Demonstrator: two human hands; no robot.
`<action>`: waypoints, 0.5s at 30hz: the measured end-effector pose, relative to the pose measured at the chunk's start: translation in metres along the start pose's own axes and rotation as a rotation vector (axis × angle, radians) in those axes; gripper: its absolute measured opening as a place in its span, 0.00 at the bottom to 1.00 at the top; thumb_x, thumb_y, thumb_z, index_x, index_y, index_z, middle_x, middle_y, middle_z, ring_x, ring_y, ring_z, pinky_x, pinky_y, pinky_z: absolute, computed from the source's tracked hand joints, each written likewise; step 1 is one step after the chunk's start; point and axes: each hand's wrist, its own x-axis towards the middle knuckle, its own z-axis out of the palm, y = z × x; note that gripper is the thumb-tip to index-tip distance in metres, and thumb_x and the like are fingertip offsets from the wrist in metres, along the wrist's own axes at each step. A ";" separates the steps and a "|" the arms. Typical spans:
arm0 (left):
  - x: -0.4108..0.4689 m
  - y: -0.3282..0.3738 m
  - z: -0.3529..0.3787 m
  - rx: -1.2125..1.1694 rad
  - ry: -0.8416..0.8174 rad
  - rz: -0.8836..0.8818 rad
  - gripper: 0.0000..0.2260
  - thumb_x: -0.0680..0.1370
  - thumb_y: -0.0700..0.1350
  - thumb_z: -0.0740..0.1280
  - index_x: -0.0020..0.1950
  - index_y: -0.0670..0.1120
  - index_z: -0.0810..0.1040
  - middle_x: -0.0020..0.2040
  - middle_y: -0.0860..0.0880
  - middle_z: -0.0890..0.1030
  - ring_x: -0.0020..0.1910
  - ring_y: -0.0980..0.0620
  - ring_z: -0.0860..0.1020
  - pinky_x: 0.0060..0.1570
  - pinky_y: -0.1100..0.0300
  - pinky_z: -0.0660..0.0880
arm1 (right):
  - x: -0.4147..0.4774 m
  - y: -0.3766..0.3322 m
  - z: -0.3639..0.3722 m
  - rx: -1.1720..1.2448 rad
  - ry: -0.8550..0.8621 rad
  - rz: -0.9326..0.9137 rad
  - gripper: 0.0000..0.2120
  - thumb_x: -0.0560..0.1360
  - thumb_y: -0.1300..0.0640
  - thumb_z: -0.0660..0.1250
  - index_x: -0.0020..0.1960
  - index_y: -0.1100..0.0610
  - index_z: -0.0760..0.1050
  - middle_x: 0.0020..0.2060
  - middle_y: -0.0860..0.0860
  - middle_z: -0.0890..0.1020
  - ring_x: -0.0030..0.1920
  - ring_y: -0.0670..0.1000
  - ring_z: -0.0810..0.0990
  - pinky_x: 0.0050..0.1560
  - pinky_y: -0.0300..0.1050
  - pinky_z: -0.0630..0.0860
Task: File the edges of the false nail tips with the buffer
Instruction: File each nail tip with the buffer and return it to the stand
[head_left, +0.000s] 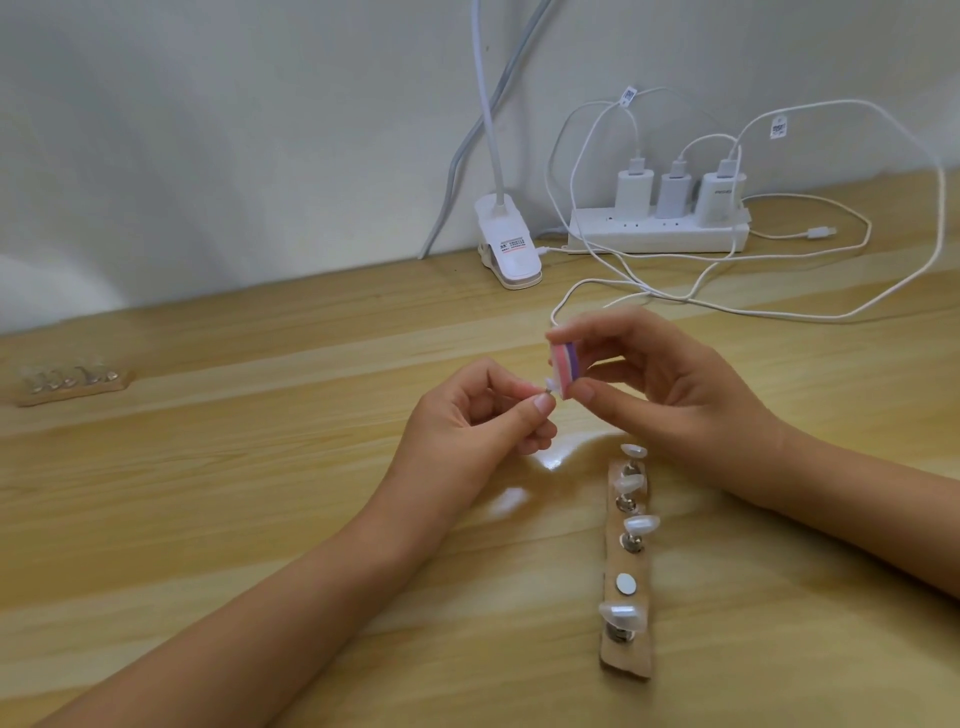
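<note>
My right hand (670, 384) pinches a small buffer block (721, 370) with pink, white and purple layers between thumb and fingers, above the table's middle. My left hand (478, 415) pinches a small false nail tip on a metal stud (705, 385), held against the buffer's lower left edge. Below the right hand lies a wooden holder strip (627, 577) with several pearly white nail tips (641, 524) standing on studs and one bare round magnet spot (626, 583).
A second wooden strip with clear tips (72, 383) lies at the far left. At the back stand a white clip lamp (148, 249), a power strip with three chargers (660, 228) and loose white cables (779, 306) trailing over the wooden table (260, 467).
</note>
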 end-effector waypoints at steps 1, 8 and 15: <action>0.000 0.000 0.000 -0.001 0.004 -0.001 0.04 0.75 0.36 0.70 0.41 0.42 0.77 0.33 0.47 0.82 0.32 0.56 0.80 0.36 0.68 0.75 | 0.000 0.001 0.000 0.011 -0.013 0.018 0.16 0.75 0.64 0.68 0.61 0.53 0.75 0.53 0.54 0.79 0.54 0.58 0.80 0.60 0.49 0.77; 0.000 -0.001 0.000 0.008 -0.002 0.005 0.04 0.75 0.36 0.70 0.42 0.42 0.77 0.33 0.47 0.83 0.33 0.55 0.81 0.36 0.67 0.76 | 0.000 0.000 0.000 0.000 -0.025 0.006 0.16 0.75 0.65 0.68 0.61 0.53 0.75 0.52 0.52 0.80 0.54 0.57 0.80 0.61 0.46 0.77; 0.001 -0.002 -0.001 0.001 -0.017 0.020 0.04 0.75 0.37 0.70 0.42 0.43 0.77 0.33 0.47 0.83 0.34 0.56 0.81 0.36 0.68 0.75 | 0.001 0.000 0.001 -0.014 -0.018 -0.015 0.16 0.75 0.66 0.68 0.61 0.55 0.75 0.52 0.52 0.79 0.54 0.57 0.80 0.60 0.45 0.77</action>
